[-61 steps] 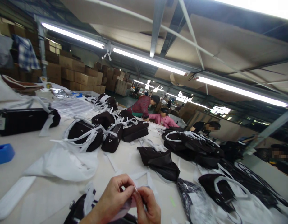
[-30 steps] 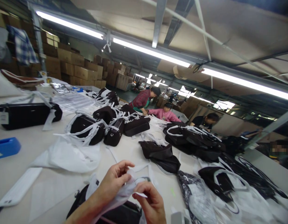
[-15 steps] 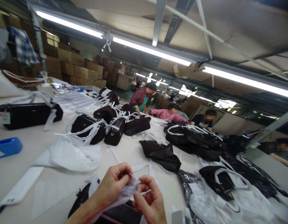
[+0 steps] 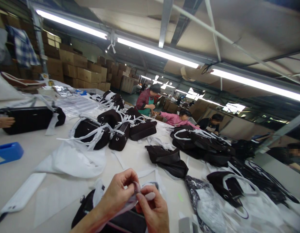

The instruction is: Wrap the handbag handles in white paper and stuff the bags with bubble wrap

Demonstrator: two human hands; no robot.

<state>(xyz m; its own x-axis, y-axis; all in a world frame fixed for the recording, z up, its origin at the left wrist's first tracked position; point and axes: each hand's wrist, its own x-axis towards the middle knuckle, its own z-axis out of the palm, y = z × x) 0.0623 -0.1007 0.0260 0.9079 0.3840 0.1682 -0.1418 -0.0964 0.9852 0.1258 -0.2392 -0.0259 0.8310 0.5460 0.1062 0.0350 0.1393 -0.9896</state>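
Observation:
Both hands are pinched on a thin white wrapping strip [image 4: 127, 207], close together at the bottom middle of the head view. My left hand [image 4: 117, 192] grips the strip from the left with thumb and fingers closed. From the right, my right hand [image 4: 153, 207] pinches the same strip, and a short pale end sticks out past its thumb. Underneath lies a black handbag [image 4: 127, 222], partly covered by my hands and forearm. What the strip goes around is hidden by my fingers.
Black handbags with white-wrapped handles [image 4: 91, 132] lie across the white table. A blue tape dispenser [image 4: 9, 152] and a white power strip [image 4: 23, 194] are at left. Clear plastic bags [image 4: 213, 210] lie at right. A co-worker's hand [image 4: 4, 122] touches a bag; several people work beyond.
My right fingers have closed in nearer my left hand, and the pale strip end now points out to the right. At far left a co-worker's hand has reached further onto the black bag.

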